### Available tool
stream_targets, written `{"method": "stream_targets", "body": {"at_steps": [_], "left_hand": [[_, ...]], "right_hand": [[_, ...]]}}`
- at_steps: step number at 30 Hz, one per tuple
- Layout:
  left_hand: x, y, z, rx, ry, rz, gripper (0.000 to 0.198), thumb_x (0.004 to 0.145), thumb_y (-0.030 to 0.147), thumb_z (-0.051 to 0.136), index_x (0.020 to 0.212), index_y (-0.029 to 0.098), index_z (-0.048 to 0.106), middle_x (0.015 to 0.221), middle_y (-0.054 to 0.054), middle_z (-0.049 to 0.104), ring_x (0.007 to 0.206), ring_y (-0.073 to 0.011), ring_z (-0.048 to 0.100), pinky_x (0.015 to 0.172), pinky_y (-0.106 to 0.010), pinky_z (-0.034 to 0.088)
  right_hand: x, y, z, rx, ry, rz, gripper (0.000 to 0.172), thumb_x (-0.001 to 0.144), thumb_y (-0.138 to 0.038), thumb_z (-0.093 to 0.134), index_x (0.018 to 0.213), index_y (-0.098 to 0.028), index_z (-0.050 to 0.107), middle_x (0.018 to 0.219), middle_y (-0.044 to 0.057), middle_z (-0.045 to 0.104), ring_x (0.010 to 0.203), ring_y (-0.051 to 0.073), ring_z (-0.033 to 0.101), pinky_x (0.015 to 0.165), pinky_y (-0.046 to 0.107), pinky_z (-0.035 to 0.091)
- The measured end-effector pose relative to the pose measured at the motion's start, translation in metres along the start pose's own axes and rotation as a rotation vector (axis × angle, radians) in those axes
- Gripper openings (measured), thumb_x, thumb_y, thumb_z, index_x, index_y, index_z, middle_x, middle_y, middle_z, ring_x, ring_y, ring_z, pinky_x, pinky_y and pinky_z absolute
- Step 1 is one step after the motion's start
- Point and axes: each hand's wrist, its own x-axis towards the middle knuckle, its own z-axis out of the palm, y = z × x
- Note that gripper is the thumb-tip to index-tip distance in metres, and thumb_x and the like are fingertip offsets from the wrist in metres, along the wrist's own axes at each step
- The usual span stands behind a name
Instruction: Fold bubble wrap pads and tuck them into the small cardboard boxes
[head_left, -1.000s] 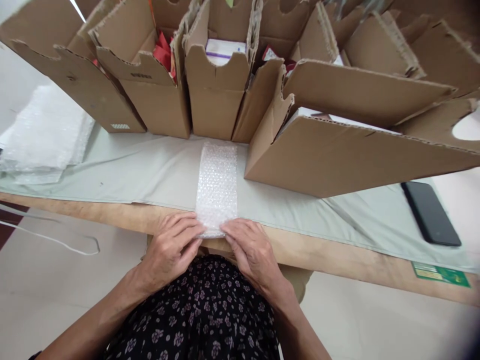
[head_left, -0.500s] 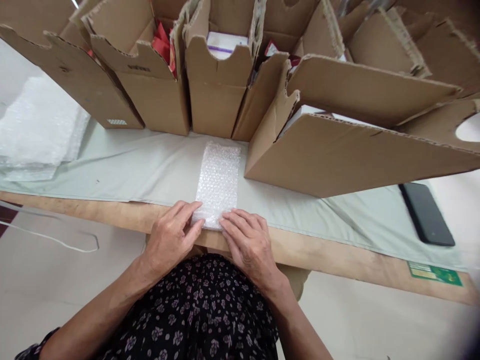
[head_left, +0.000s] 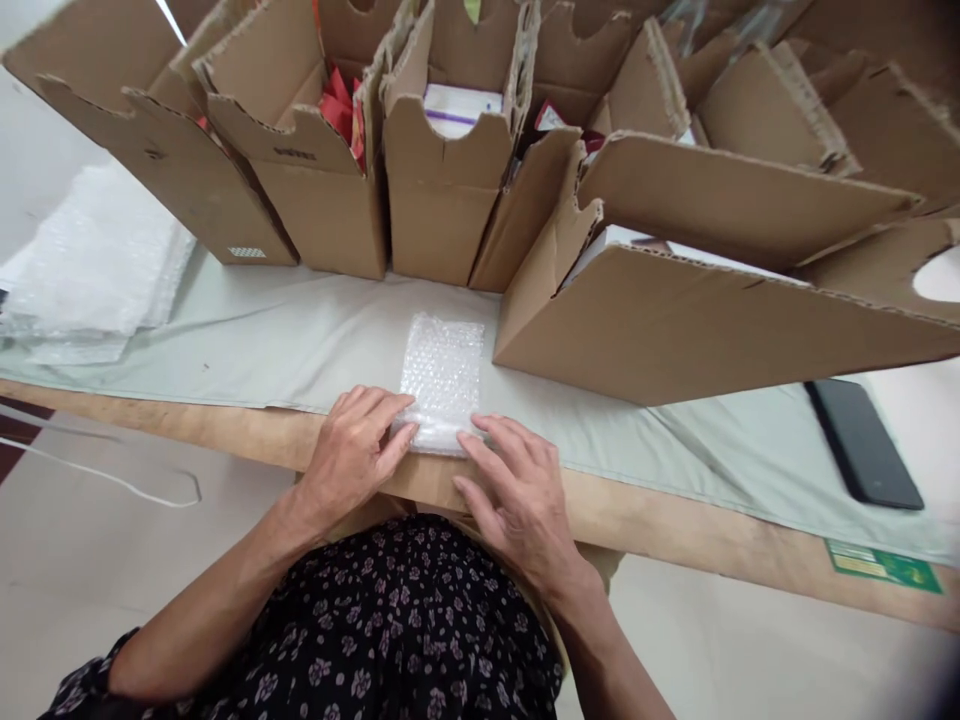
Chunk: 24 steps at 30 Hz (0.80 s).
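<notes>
The left hand [head_left: 352,445] and the right hand [head_left: 525,490] are both at the near edge of the surface [head_left: 675,525], backs upward, with a gap between them. The left fingers are bent, and the thumb stands a little apart from the index finger. The right hand is more spread, its thumb well separated. Both bare forearms [head_left: 202,590] slope inward to this edge.

The person is wearing a black floral-print garment [head_left: 405,620], its small rounded blossoms showing dusty mauve and greyish tones, with tiny pale specks dotting the dark cloth between them. A matching sleeve [head_left: 86,692] is ending near the left elbow. The left hand [head_left: 358,445] and right hand [head_left: 519,490] are showing bare.
</notes>
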Motion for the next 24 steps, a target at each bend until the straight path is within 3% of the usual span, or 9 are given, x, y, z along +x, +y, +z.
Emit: {"method": "stream_targets", "body": {"at_steps": [3,7,11,15,18,21,24], "left_hand": [[-0.001,-0.002,0.000,-0.006,0.035,0.019,0.022,0.102,0.025,0.059,0.118,0.015,0.070,0.110,-0.012,0.072,0.101,-0.0263,0.065,0.092,-0.043,0.053],[-0.019,0.006,-0.010,-0.153,-0.017,0.083,0.031,0.098,0.020,0.067,0.128,0.015,0.064,0.123,-0.013,0.069,0.119,-0.0273,0.062,0.103,-0.044,0.050],[-0.027,0.012,-0.014,-0.260,-0.057,0.057,0.027,0.099,0.014,0.063,0.126,0.014,0.064,0.108,-0.009,0.074,0.103,-0.0222,0.065,0.093,-0.038,0.053],[-0.009,0.009,-0.003,-0.075,-0.007,0.041,0.023,0.101,0.023,0.062,0.120,0.011,0.069,0.086,-0.006,0.072,0.081,-0.0217,0.063,0.077,-0.038,0.052],[0.004,0.005,0.004,0.058,0.003,0.035,0.024,0.100,0.027,0.062,0.115,0.010,0.071,0.083,-0.008,0.072,0.078,-0.0248,0.064,0.075,-0.042,0.053],[0.002,0.007,0.000,0.003,0.050,-0.067,0.028,0.100,0.030,0.062,0.116,0.009,0.072,0.087,-0.010,0.072,0.080,-0.0253,0.065,0.077,-0.043,0.055],[-0.017,0.015,-0.013,-0.300,0.092,-0.309,0.031,0.098,0.035,0.066,0.120,0.013,0.071,0.096,-0.009,0.073,0.087,-0.0225,0.069,0.081,-0.039,0.059]], "right_hand": [[0.008,0.001,0.003,-0.045,-0.097,-0.019,0.033,0.097,-0.013,0.061,0.130,-0.017,0.065,0.136,0.015,0.071,0.128,0.034,0.063,0.098,0.051,0.052],[0.010,0.000,-0.005,0.081,-0.084,0.016,0.025,0.101,-0.013,0.057,0.123,-0.018,0.067,0.117,0.010,0.079,0.115,0.027,0.069,0.097,0.046,0.052],[-0.003,-0.003,-0.016,0.177,-0.140,0.055,0.025,0.102,-0.018,0.057,0.127,-0.021,0.064,0.113,0.006,0.078,0.111,0.025,0.068,0.096,0.044,0.052],[-0.013,-0.004,-0.016,-0.010,-0.017,0.092,0.030,0.103,-0.025,0.058,0.132,-0.018,0.061,0.128,0.014,0.072,0.114,0.029,0.066,0.092,0.046,0.053],[-0.010,-0.005,-0.009,-0.093,-0.069,0.024,0.034,0.100,-0.027,0.062,0.132,-0.018,0.062,0.139,0.017,0.066,0.122,0.034,0.063,0.096,0.050,0.053],[-0.002,-0.002,0.000,-0.072,-0.142,-0.012,0.033,0.100,-0.018,0.058,0.132,-0.019,0.063,0.136,0.014,0.070,0.122,0.032,0.064,0.097,0.048,0.052],[0.005,0.004,0.004,0.050,-0.073,0.066,0.029,0.103,-0.016,0.054,0.130,-0.019,0.064,0.123,0.011,0.076,0.110,0.027,0.070,0.093,0.045,0.054]]}}
